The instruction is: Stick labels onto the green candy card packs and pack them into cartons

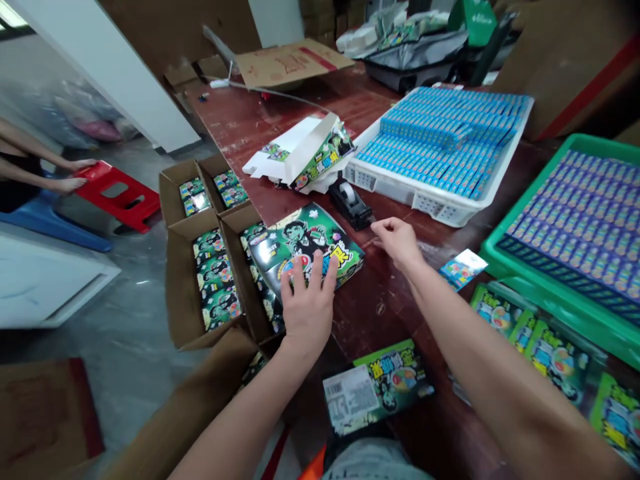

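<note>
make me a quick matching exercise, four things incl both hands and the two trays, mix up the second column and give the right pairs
Column one
1. left hand
2. right hand
3. white tray
4. green tray

Column two
a. holds rows of purple packs
b. beside one end of the black tape dispenser
c. holds rows of blue packs
d. lies on a printed green box

Right pairs: 1-d, 2-b, 3-c, 4-a
</note>
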A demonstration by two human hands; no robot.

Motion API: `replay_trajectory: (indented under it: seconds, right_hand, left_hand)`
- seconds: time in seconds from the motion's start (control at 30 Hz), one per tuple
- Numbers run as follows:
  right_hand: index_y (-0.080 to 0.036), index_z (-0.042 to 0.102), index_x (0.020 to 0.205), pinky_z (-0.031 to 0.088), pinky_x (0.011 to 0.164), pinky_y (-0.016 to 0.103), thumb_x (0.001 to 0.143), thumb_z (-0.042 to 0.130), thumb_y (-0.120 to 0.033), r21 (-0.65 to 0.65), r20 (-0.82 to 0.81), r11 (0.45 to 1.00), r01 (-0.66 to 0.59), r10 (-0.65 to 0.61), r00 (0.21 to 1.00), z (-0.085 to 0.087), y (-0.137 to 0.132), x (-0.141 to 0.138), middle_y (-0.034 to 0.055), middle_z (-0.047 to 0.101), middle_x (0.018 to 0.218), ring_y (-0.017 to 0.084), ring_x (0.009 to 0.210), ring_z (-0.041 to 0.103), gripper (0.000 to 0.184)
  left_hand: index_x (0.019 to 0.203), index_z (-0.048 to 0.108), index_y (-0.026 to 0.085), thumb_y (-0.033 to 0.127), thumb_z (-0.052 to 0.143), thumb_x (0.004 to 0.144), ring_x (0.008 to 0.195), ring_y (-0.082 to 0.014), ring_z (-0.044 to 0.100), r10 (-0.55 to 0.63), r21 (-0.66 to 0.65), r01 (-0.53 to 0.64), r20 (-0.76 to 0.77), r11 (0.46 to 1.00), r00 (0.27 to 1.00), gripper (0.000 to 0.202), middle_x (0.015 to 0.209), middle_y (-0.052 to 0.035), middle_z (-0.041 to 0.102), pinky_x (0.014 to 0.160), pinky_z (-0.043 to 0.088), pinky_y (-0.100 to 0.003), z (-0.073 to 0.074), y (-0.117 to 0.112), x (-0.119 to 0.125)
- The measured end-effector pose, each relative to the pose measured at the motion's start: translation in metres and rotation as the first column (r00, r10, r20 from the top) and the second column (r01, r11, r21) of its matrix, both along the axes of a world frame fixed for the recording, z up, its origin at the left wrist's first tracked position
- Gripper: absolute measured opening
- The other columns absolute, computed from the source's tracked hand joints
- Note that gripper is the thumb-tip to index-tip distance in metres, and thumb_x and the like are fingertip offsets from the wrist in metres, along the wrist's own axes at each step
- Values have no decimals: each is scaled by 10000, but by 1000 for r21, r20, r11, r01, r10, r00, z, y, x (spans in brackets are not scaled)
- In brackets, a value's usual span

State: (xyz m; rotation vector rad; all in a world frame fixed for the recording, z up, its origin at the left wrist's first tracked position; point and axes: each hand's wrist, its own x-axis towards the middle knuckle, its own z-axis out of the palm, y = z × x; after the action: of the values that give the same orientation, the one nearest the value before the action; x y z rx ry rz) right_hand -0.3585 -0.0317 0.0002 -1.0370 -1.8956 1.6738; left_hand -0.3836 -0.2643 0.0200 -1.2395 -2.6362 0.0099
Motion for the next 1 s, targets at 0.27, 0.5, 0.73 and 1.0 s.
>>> replay_trajectory:
  seconds: [0.27,0.5,0.73,1.0]
  right_hand:
    - [-252,430,1317,511,594,258,863,676,-357,-90,-146,896,-435,420,896,-23,-77,87,-42,699,853,101,588,600,526]
    - [-270,396,977,481,597,262,851,613,-272,52,-9,890,-453,454,891,-46,-87,51,-46,690,855,120,623,594,252]
    - [-278,390,915,481,722,330,830,674,-285,165,243,910,-379,335,910,-42,-90,41,-19,694,867,204,787,658,296]
    - [-263,437,1001,523,755,417,820,721,-503,217,503,918,-331,186,844,-30,-88,31,82,724,980,306,889,713,413]
  left_hand:
    - [1596,330,276,531,859,721,1480,-470,305,-29,-86,37,92,996,995,1053,1682,-102,275,1171,277,-633,15,2,0]
    - [1505,477,326,573,741,832,1419,-421,392,7,7,-8,91,1000,996,764,1607,-53,439,1123,338,-594,19,7,-1]
    - [1455,536,308,327,543,988,1383,-427,427,53,69,-57,56,996,997,468,1577,-46,483,1061,356,-630,9,15,-1]
    - [1455,536,286,310,519,996,1378,-444,431,-3,86,-1,46,996,999,460,1566,-67,495,1043,371,-646,8,13,4]
